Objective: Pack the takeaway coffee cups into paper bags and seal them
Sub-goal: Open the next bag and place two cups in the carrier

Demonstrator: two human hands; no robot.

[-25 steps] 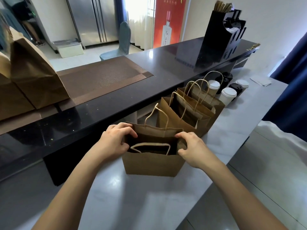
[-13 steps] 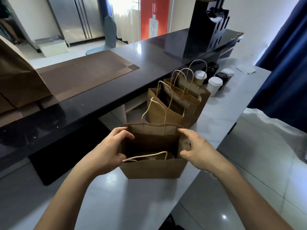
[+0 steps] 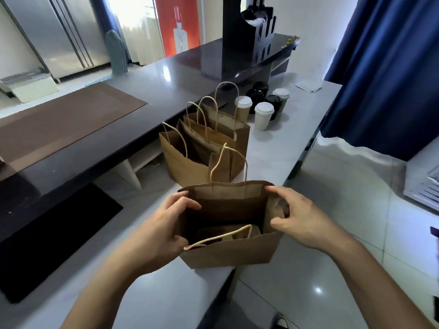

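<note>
Standing upright, mouth up, paper bag point(image 3: 228, 252) runs hand point(image 3: 156, 233) to hand point(image 3: 301, 222).

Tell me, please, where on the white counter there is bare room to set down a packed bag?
The counter is bare right of the bag row, up to its edge, and between the cups and the napkin. A wide bare stretch lies left of the near bag, under the left forearm. It is crowded along the bag row and round the cups.

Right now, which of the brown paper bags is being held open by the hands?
The nearest bag, standing alone at the counter's near edge. The left hand and right hand grip its sides; the other bags stand untouched farther back.
</note>
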